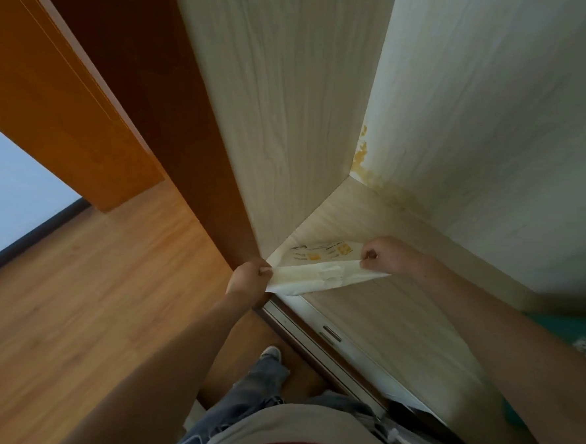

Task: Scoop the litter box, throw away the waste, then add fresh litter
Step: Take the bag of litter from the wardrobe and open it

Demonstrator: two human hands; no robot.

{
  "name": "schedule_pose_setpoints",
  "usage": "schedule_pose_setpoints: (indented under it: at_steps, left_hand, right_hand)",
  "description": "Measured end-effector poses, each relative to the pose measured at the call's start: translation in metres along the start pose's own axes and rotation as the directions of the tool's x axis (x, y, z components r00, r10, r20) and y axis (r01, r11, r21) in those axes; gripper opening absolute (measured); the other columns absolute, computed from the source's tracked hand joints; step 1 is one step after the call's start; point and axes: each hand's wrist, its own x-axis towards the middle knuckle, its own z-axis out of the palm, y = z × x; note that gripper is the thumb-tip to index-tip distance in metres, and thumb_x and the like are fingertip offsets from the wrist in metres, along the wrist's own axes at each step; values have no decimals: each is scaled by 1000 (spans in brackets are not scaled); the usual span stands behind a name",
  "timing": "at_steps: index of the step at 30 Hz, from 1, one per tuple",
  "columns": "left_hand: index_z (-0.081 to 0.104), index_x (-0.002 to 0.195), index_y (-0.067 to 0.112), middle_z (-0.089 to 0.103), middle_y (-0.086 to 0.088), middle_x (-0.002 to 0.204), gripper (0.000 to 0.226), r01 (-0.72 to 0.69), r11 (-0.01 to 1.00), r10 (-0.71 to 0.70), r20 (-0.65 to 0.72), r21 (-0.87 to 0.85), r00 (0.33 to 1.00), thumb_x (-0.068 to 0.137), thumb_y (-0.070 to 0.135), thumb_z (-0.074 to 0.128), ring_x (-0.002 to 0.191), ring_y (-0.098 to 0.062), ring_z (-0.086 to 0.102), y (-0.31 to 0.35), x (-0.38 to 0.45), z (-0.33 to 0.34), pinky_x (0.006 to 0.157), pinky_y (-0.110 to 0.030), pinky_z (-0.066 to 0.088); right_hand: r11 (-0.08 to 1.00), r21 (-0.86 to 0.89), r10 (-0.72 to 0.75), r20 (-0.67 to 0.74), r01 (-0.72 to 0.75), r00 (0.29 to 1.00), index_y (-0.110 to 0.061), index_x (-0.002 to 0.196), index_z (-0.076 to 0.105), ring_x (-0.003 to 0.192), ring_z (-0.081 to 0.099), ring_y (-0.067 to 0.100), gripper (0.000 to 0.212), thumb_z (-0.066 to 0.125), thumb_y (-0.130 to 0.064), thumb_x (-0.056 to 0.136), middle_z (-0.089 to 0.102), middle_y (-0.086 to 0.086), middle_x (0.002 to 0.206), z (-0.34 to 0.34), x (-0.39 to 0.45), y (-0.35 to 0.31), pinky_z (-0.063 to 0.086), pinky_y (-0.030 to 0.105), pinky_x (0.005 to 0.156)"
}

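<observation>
Both hands, left hand (250, 276), right hand (382, 252), pinching litter bag (322, 275) ends

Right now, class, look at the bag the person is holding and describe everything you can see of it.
The bag is pale cream, thin and crinkled, seemingly plastic or paper. It hangs stretched crosswise between both hands, low in the corner of pale wood-grain panels. The left hand grips its left end and the right hand pinches its right end. The back face shows yellow patches and dark print too small to read. Whether it is open, or what it contains, cannot be told.
</observation>
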Motion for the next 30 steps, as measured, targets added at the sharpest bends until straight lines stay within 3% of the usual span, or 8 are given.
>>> schedule_pose_setpoints:
  at_steps: [4, 7, 9, 13, 18, 21, 25, 30]
  left_hand:
    - [48, 133, 22, 50, -2, 134, 39, -253, 855, 343, -126, 453, 931, 97, 36, 40, 122, -22, 46, 9, -10, -3, 105, -40, 38]
    - [30, 146, 16, 37, -7, 150, 65, -527, 515, 669, 67, 676, 740, 93, 54, 33, 139, -27, 32, 22, -15, 5, 116, -43, 12]
    - [18, 150, 12, 24, -10, 156, 74, -594, 454, 656, 202, 664, 727, 93, 54, 41, 144, -27, 20, 29, -12, 19, 115, -40, 0]
    - [22, 148, 8, 32, -12, 152, 61, -578, 485, 545, 290, 656, 787, 98, 37, 44, 139, -27, 32, 40, 0, 43, 116, -37, 18]
    - [45, 125, 17, 61, -5, 117, 28, -560, 600, 509, 268, 571, 818, 101, 30, 40, 105, -22, 59, 43, 6, 41, 87, -33, 46]
    - [48, 120, 16, 64, -5, 108, 24, -558, 592, 478, 303, 581, 824, 102, 27, 37, 97, -22, 62, 45, 7, 36, 77, -33, 46]
    - [54, 112, 14, 63, -6, 110, 26, -486, 750, 335, 377, 449, 864, 103, 27, 33, 100, -23, 61, 48, 13, 31, 81, -32, 48]
    - [58, 114, 7, 57, -13, 113, 35, -492, 762, 300, 443, 421, 845, 104, 26, 32, 106, -27, 53, 54, 31, 25, 90, -33, 38]
  right_hand:
    - [997, -71, -16, -1, 16, 1000, -14, 85, 69, 79, 59, 12, 13, 65, -26, 88, 62, -6, 83, 1, 7, -4, 44, 27, 67]
    - [999, -40, -28, 3, 28, 1000, -10, 87, 70, 80, 61, 16, 15, 65, -25, 88, 65, -1, 85, -2, 7, -3, 48, 32, 72]
    - [997, -56, -55, 11, 55, 998, -9, 88, 69, 80, 60, 19, 17, 64, -25, 89, 63, 0, 84, -5, 7, -4, 45, 30, 69]
    - [925, -351, -188, -90, 145, 978, -10, 111, 64, 102, 55, 24, 23, 58, -22, 92, 59, 6, 107, -2, 4, -11, 40, 32, 83]
    - [812, -482, -487, -249, 329, 837, -8, 109, 64, 91, 60, 25, 26, 61, -21, 87, 65, 8, 101, 29, -18, -27, 49, 38, 82]
    - [815, -518, -393, -161, 261, 905, -9, 130, 51, 105, 56, 25, 46, 54, -33, 91, 61, 7, 115, 50, -19, -26, 40, 40, 100]
    - [796, -590, -242, -104, 136, 965, -10, 142, 35, 120, 44, 27, 50, 44, -26, 95, 49, 8, 128, 70, -10, -29, 15, 47, 116]
    - [781, -624, -141, -114, 39, 983, -16, 126, 46, 109, 48, 25, 37, 50, -27, 91, 52, 5, 117, 78, 11, -36, 31, 45, 105]
